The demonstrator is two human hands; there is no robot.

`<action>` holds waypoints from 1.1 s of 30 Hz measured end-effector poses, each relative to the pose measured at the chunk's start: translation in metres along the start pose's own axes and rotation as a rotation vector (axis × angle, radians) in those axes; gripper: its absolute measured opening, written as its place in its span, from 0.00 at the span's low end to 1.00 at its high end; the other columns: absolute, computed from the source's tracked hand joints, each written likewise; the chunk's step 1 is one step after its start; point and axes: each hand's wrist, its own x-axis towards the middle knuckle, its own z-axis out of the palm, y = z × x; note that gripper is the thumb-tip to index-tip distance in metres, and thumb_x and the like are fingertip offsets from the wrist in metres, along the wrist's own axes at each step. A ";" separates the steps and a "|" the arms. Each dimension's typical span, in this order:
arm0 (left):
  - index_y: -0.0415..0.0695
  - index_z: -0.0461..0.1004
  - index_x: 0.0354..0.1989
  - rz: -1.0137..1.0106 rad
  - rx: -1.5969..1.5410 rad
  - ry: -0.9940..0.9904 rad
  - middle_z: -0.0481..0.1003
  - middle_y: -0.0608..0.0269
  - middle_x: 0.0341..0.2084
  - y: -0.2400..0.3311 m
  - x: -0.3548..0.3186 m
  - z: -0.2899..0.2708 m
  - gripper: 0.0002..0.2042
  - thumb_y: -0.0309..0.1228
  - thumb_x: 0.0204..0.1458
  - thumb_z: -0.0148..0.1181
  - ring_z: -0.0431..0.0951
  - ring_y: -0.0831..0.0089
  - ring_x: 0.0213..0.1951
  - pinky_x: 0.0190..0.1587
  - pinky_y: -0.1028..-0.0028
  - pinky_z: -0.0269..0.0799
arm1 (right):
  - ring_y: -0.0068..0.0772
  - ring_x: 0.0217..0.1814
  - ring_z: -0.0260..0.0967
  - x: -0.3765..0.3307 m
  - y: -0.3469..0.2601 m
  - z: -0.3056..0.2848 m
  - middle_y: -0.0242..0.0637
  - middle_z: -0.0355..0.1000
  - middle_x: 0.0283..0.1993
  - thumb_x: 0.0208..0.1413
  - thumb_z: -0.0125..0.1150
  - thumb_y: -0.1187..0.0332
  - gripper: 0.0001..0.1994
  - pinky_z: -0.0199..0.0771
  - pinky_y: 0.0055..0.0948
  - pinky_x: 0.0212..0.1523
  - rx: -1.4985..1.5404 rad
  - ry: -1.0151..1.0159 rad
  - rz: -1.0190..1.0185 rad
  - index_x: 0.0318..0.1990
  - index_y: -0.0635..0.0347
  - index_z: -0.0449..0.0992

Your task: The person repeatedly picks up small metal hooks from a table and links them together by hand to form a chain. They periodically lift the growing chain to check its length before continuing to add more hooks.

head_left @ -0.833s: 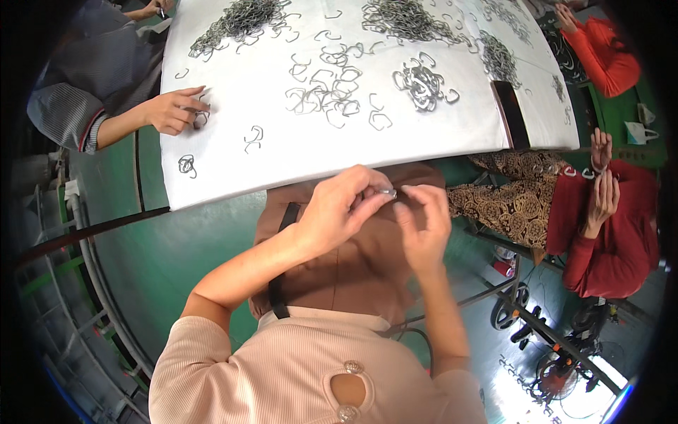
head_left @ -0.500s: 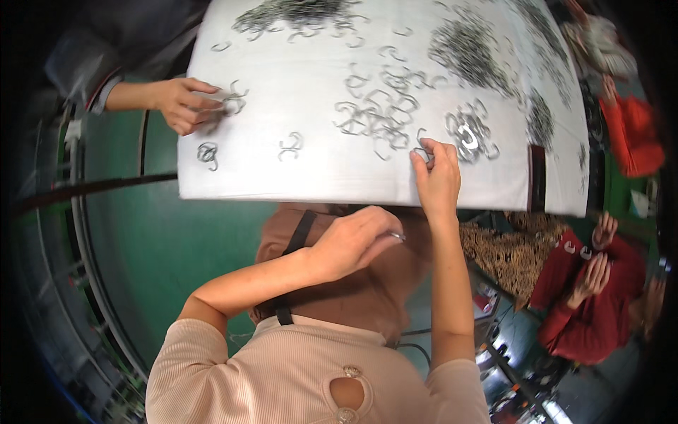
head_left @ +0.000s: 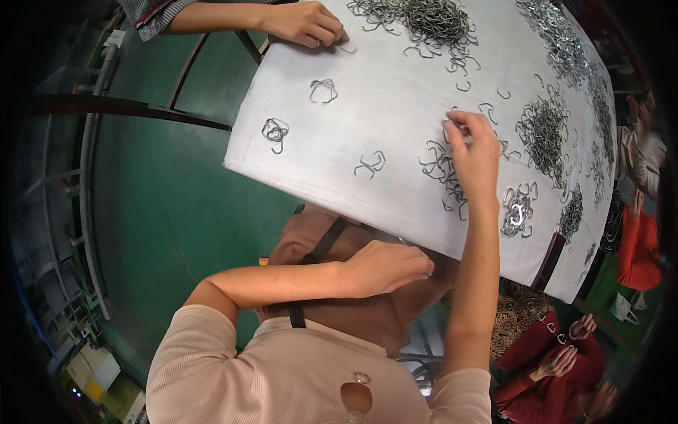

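My right hand (head_left: 474,157) reaches onto the white table (head_left: 367,120). Its fingertips pinch at a loose bent metal hook in a small scatter of hooks (head_left: 439,164). My left hand (head_left: 385,268) stays low by the table's near edge, over my brown apron (head_left: 367,318). Its fingers are closed, and only a thin sliver of a metal hook shows at them. Small linked bunches of hooks (head_left: 371,164) lie on the cloth to the left of my right hand. A shinier bunch (head_left: 519,210) lies to its right.
Large heaps of hooks (head_left: 424,18) (head_left: 544,131) cover the far and right parts of the table. Another person's hand (head_left: 304,22) works at the far edge. A person in red (head_left: 558,353) sits at the lower right. A dark metal bar (head_left: 127,109) crosses the green floor at left.
My hands were together at my lap on one hook. The right hand has since gone out onto the table to the loose hooks, while the left stayed low and closed. My view swung toward the table.
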 end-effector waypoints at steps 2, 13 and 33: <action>0.45 0.72 0.37 0.007 0.007 -0.015 0.75 0.67 0.33 -0.003 -0.003 0.001 0.07 0.27 0.50 0.62 0.77 0.66 0.31 0.28 0.70 0.75 | 0.38 0.35 0.71 0.009 -0.014 0.014 0.38 0.72 0.36 0.52 0.61 0.69 0.07 0.70 0.34 0.38 0.014 -0.097 -0.088 0.38 0.56 0.78; 0.45 0.70 0.37 0.008 -0.084 0.005 0.70 0.62 0.28 -0.002 -0.017 0.003 0.07 0.29 0.51 0.60 0.73 0.59 0.28 0.28 0.64 0.70 | 0.41 0.39 0.72 0.055 -0.085 0.108 0.38 0.73 0.38 0.52 0.60 0.67 0.06 0.71 0.35 0.42 0.084 -0.219 -0.319 0.36 0.56 0.79; 0.44 0.75 0.35 -0.019 -0.070 -0.050 0.77 0.63 0.32 -0.002 -0.009 -0.001 0.07 0.25 0.47 0.64 0.78 0.64 0.30 0.30 0.70 0.75 | 0.46 0.50 0.65 -0.008 0.046 0.000 0.41 0.69 0.43 0.50 0.63 0.67 0.10 0.66 0.38 0.49 -0.391 0.318 0.089 0.41 0.57 0.78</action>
